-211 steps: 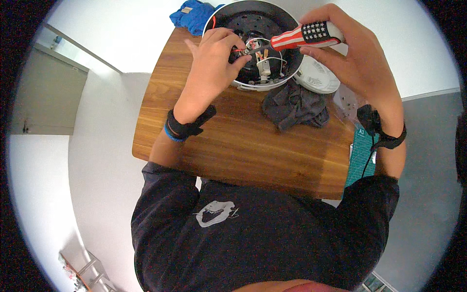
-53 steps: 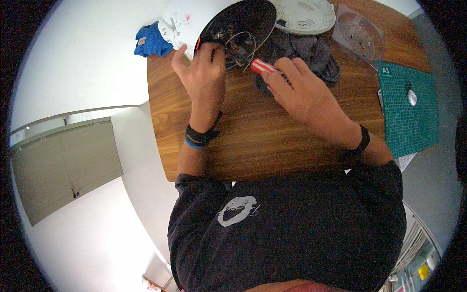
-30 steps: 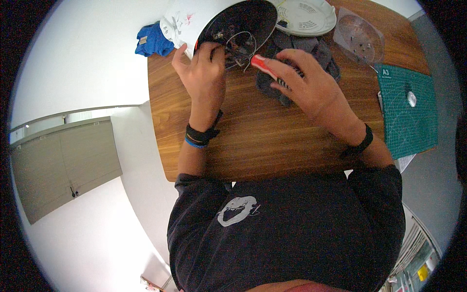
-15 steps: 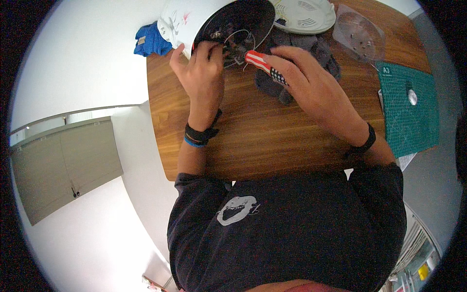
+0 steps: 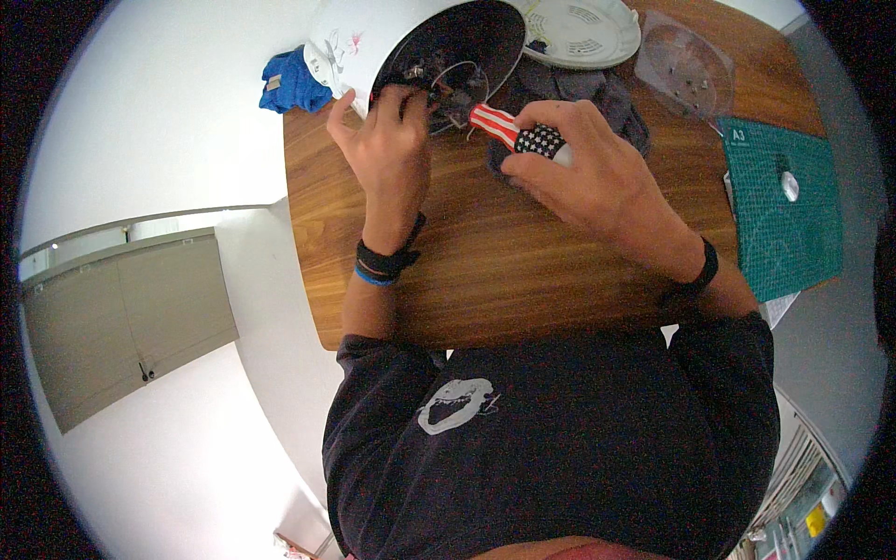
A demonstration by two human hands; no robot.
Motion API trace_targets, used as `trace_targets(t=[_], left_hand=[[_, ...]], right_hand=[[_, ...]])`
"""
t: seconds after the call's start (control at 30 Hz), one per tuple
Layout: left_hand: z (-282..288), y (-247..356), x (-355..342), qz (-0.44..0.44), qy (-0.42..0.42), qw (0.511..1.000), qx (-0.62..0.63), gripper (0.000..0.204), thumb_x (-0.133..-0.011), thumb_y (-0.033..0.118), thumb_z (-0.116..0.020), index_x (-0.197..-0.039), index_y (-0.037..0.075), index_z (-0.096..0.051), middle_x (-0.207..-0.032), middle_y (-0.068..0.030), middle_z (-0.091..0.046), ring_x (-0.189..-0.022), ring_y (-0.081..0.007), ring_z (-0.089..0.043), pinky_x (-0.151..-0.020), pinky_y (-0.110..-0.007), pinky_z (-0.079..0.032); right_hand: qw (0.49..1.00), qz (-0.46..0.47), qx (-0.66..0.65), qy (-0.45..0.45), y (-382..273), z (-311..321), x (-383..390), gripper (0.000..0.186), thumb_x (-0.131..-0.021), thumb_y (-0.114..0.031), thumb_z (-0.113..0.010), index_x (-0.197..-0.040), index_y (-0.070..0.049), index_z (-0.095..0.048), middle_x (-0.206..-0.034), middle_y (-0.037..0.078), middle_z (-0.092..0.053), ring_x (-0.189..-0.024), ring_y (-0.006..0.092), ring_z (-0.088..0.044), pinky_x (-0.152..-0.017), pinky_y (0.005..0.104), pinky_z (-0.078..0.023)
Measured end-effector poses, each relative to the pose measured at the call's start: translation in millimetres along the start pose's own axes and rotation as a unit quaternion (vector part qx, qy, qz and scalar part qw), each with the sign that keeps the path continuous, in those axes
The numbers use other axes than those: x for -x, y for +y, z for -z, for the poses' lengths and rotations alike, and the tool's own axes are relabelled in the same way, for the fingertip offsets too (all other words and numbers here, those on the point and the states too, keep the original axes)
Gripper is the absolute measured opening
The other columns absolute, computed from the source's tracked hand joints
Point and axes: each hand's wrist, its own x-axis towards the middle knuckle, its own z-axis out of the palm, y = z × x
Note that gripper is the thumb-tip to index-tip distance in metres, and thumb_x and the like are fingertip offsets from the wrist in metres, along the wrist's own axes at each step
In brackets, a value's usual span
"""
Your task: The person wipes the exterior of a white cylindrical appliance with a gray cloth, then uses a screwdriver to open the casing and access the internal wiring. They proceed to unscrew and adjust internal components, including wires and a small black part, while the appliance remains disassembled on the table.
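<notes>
A white appliance housing (image 5: 347, 37) lies on its side on the wooden table, its open end toward me. Wires and small parts (image 5: 457, 84) show in its dark interior. My left hand (image 5: 392, 145) reaches to the rim with curled fingers; their tips are in shadow, and what they pinch is hidden. In my right hand (image 5: 597, 173) is a screwdriver (image 5: 537, 140) with a stars-and-stripes handle. Thumb and fingers grip its rear end, and its front points at the opening. The shaft is too dark to make out.
A dark grey cloth (image 5: 616, 112) lies under and beyond my right hand. Behind it is a white round cover (image 5: 583, 33). At the right are a clear plastic tray (image 5: 686, 70) with small metal pieces and a green cutting mat (image 5: 784, 233). A blue cloth (image 5: 294, 79) sits far left.
My right hand has shifted its hold back along the screwdriver handle, so more of the starred part shows. My left hand stays at the rim.
</notes>
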Motion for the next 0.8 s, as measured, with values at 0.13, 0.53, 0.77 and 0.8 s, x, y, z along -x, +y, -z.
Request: trace_targets(t=[0.13,0.53,0.77,0.8], left_hand=[[2,0,1,0.002,-0.001,1.000,0.008,0.005,-0.093,0.015,-0.078,-0.098,0.014,-0.080,-0.103,0.0010,-0.075,-0.086,-0.0158,-0.075,-0.114,-0.053,-0.041],[2,-1,-1,0.005,-0.009,1.000,0.015,0.004,-0.094,0.016,-0.079,-0.097,0.014,-0.079,-0.102,0.0021,-0.076,-0.087,-0.0158,-0.075,-0.115,-0.054,-0.040],[0,-5,0,0.012,0.001,1.000,0.028,0.004,-0.094,0.018,-0.081,-0.095,0.015,-0.079,-0.101,0.0018,-0.075,-0.088,-0.0170,-0.075,-0.115,-0.054,-0.040],[-1,-6,-1,0.011,0.001,0.999,0.031,0.005,-0.094,0.019,-0.081,-0.095,0.015,-0.079,-0.101,0.0016,-0.075,-0.088,-0.0171,-0.075,-0.115,-0.054,-0.040]], right_hand=[[1.000,0.011,0.019,0.010,-4,2,-4,0.036,-0.089,-0.013,-0.079,-0.125,-0.014,-0.074,-0.136,0.013,-0.060,-0.116,0.0329,-0.064,-0.099,0.0417,-0.059],[0.985,-0.124,-0.103,-0.062,3,-8,-2,0.058,-0.095,-0.005,-0.079,-0.150,-0.016,-0.063,-0.140,0.015,-0.058,-0.121,0.0342,-0.063,-0.106,0.0440,-0.056],[0.999,-0.002,-0.038,0.035,8,-5,-6,0.052,-0.098,0.000,-0.074,-0.146,-0.016,-0.067,-0.134,0.014,-0.058,-0.118,0.0315,-0.064,-0.102,0.0416,-0.058],[0.998,-0.003,-0.042,0.040,8,-4,-7,0.052,-0.098,-0.002,-0.074,-0.148,-0.017,-0.067,-0.131,0.014,-0.058,-0.114,0.0318,-0.065,-0.099,0.0411,-0.059]])
